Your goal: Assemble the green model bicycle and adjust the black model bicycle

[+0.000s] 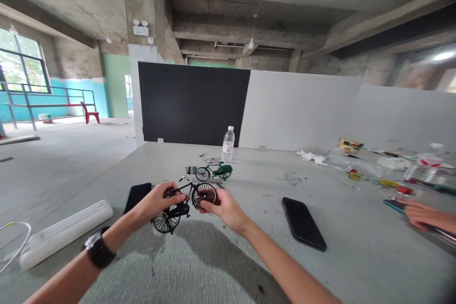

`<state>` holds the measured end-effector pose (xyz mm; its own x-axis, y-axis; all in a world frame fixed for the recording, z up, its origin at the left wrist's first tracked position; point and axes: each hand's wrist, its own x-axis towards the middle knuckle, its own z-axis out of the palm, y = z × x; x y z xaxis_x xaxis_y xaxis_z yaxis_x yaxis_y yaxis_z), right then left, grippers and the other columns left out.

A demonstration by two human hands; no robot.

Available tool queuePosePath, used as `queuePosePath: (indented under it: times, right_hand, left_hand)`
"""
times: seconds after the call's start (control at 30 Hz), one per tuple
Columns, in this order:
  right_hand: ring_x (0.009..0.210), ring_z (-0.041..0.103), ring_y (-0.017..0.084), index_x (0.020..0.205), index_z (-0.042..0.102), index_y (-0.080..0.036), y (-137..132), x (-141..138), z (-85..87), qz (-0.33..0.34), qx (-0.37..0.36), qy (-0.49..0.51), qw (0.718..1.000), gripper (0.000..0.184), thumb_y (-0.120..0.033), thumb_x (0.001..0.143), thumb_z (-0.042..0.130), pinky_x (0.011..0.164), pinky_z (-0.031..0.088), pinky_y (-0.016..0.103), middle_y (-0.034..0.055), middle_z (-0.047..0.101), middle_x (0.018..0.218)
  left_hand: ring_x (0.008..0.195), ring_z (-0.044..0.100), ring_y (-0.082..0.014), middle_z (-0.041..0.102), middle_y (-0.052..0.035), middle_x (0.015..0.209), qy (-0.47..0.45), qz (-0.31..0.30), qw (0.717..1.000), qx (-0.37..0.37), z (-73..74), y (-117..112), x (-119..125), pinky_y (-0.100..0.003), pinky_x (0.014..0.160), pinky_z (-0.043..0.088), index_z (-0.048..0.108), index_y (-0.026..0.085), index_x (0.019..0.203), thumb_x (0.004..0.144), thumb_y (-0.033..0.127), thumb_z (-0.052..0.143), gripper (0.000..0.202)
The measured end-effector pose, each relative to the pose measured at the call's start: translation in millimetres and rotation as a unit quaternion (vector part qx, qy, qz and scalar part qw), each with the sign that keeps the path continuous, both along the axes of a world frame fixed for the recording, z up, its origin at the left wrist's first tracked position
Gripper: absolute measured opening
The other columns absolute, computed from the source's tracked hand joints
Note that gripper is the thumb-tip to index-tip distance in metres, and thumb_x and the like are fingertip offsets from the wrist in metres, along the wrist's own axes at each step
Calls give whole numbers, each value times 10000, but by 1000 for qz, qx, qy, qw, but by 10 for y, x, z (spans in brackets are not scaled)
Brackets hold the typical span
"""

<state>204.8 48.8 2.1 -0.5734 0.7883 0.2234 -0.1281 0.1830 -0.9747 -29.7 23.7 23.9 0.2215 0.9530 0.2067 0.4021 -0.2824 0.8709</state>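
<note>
Black bicycle, 1, grasped by left hand and right hand, 1 green bicycle beyond

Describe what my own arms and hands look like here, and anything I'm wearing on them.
Your left hand and right hand are bare: no gloves, and no rings that can be made out. Both arms are uncovered as far as the picture shows, with no sleeves in view. The only thing worn is a black wristwatch on the left wrist, with a round dark face and a black strap.

2 bare forearms without sleeves; the left wrist wears a black wristwatch with a dark, round face.
</note>
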Motion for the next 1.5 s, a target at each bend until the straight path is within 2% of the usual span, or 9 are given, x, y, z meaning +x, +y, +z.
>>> queuePosePath:
  times: [0.13, 0.23, 0.43, 0.63, 0.83, 0.97, 1.2, 1.37, 1.5]
  right_hand:
    - [892, 677, 181, 1050, 711, -208, -47, -12, 9, -7, -14, -4, 1000, 333, -377, 777, 798, 866, 553, 373, 29, 713, 1017]
    - [926, 679, 200, 1035, 724, -218, -95, -4, 33, -47, 71, -45, 995, 253, -331, 813, 766, 879, 548, 388, 36, 727, 1012]
    - [1048, 667, 217, 1242, 620, -259, -269, 37, 130, -94, 225, -87, 966, 361, -269, 885, 675, 917, 540, 396, 66, 702, 1128]
    - [1034, 640, 230, 1187, 622, -241, -311, 90, 209, -99, 314, -161, 930, 296, -246, 891, 619, 911, 523, 396, 84, 652, 1154]
    - [847, 701, 217, 1208, 585, -235, -301, 135, 146, 0, 88, -122, 989, 393, -315, 844, 712, 779, 566, 373, 76, 689, 1094]
    - [831, 715, 217, 1151, 608, -223, -258, 139, 60, 33, -53, -55, 997, 436, -272, 757, 789, 784, 598, 399, 76, 669, 1121]
    - [1126, 644, 266, 1220, 625, -232, -297, 218, 193, 77, -153, -12, 985, 683, -65, 589, 828, 947, 538, 381, 83, 628, 1280]
    - [1081, 668, 233, 1220, 616, -211, -308, 211, 176, 85, -194, 21, 977, 450, -340, 814, 758, 949, 533, 377, 109, 626, 1287]
    - [987, 698, 220, 1106, 660, -207, -270, 169, 56, 25, -217, -10, 976, 412, -260, 737, 836, 850, 565, 326, 99, 672, 1210]
  left_hand:
    - [828, 656, -206, 730, -41, 876, -31, -25, 999, -26, -50, -30, -4, -277, 735, 481, 644, 151, 855, 767, 436, 726, 310]
    - [899, 679, -239, 753, -61, 955, -20, -54, 998, -14, -110, -35, -26, -323, 821, 508, 705, 149, 985, 783, 383, 733, 310]
    - [985, 661, -220, 716, -79, 1080, 60, -94, 968, 226, -148, -168, -50, -332, 877, 499, 742, 216, 1076, 894, 192, 604, 230]
    - [1046, 598, -206, 624, -92, 1157, 139, -100, 929, 328, -223, -270, -67, -356, 893, 492, 632, 270, 1262, 936, 49, 462, 428]
    - [1032, 575, -213, 607, -94, 1152, 222, -118, 886, 389, -282, -290, -68, -374, 869, 494, 593, 278, 1293, 992, 88, 428, 392]
    - [1010, 592, -213, 619, -94, 1146, 239, -119, 878, 398, -263, -309, -54, -371, 846, 503, 607, 264, 1267, 1007, 116, 413, 357]
    - [998, 620, -209, 650, -92, 1154, 253, -109, 865, 419, -251, -281, -95, -357, 823, 511, 620, 267, 1255, 1021, 160, 412, 331]
    - [1042, 618, -207, 655, -80, 1178, 269, -114, 853, 433, -243, -263, -126, -375, 867, 507, 626, 282, 1254, 1015, 139, 426, 342]
    - [1137, 579, -229, 621, -71, 1251, 297, -121, 841, 436, -233, -292, -113, -417, 925, 499, 621, 341, 1273, 999, 91, 423, 421]
